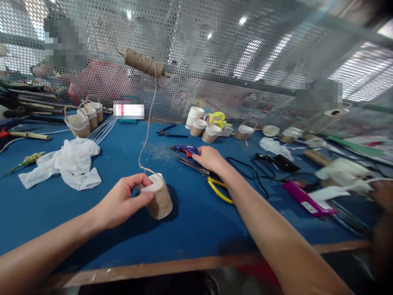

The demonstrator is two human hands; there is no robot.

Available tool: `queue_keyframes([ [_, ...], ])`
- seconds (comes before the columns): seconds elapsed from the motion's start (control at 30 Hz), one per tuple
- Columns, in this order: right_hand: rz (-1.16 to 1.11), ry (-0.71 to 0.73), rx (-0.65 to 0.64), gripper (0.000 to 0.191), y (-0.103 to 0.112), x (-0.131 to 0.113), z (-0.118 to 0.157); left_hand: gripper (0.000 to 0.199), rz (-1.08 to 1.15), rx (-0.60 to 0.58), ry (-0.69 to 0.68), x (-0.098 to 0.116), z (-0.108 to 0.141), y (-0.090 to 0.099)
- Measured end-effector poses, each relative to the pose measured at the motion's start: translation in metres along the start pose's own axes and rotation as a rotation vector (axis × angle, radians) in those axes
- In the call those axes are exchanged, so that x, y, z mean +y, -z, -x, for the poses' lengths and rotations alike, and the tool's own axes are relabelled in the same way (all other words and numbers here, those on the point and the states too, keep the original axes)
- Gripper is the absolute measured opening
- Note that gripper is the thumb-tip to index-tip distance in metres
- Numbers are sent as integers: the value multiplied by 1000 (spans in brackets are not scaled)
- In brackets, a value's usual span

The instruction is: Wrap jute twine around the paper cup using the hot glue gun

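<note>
My left hand (130,200) grips the rim of a small paper cup (160,200) wrapped in brown twine, fingers inside and thumb outside. The cup tilts just above or on the blue table; I cannot tell which. From its rim a strand of twine (149,119) runs up to a twine spool (144,63) on a rod. Farther right, my right hand (210,157) is closed around the handle of a blue hot glue gun (186,149), its nozzle pointing left. Yellow-handled scissors (219,190) lie under and beside that wrist.
White fabric pieces (73,162) lie at left, near several twine-wrapped cups (79,125). Pliers (172,133) and more cups (211,133) stand or lie at the back. A purple power strip (308,198) and black cords (260,178) occupy the right, where another person's hand (383,194) shows.
</note>
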State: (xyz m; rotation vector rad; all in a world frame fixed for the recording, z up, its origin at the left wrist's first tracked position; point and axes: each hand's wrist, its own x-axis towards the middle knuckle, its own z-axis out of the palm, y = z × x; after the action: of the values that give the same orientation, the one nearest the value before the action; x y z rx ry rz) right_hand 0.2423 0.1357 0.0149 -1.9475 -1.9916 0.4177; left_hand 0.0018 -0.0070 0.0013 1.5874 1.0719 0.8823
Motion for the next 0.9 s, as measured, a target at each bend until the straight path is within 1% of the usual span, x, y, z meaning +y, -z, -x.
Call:
queue_keyframes([
  [0.07,3,-44,-50,27,-8,3,-11,13,-51,-11,-15,1,1,2],
  [0.13,-24,-70,-65,28,-13,4,-16,12,-79,-37,-12,3,1,5],
  [0.23,-110,-74,-49,28,-11,-1,-13,14,-87,-66,8,5,0,9],
  [0.3,-201,-46,-35,26,-5,-6,-1,15,-59,-53,29,4,-2,10],
  [0.37,-318,11,-44,26,4,-12,19,15,13,-24,43,2,-4,11],
  [0.4,-377,46,-73,25,8,-15,31,16,58,-10,38,0,-4,12],
  [0.47,-451,86,-165,15,16,-19,55,16,130,10,25,-3,-6,11],
  [0.53,-550,155,-283,18,22,-22,75,16,161,12,19,-6,-6,11],
  [0.57,-577,207,-315,20,24,-23,84,16,167,11,27,-6,-7,10],
  [0.67,-577,306,-347,23,27,-25,99,16,206,20,82,-7,-7,9],
  [0.77,-525,330,-341,20,26,-23,104,16,294,48,140,-6,-9,9],
  [0.9,-376,321,-251,18,22,-21,108,17,374,73,189,-6,-11,10],
])
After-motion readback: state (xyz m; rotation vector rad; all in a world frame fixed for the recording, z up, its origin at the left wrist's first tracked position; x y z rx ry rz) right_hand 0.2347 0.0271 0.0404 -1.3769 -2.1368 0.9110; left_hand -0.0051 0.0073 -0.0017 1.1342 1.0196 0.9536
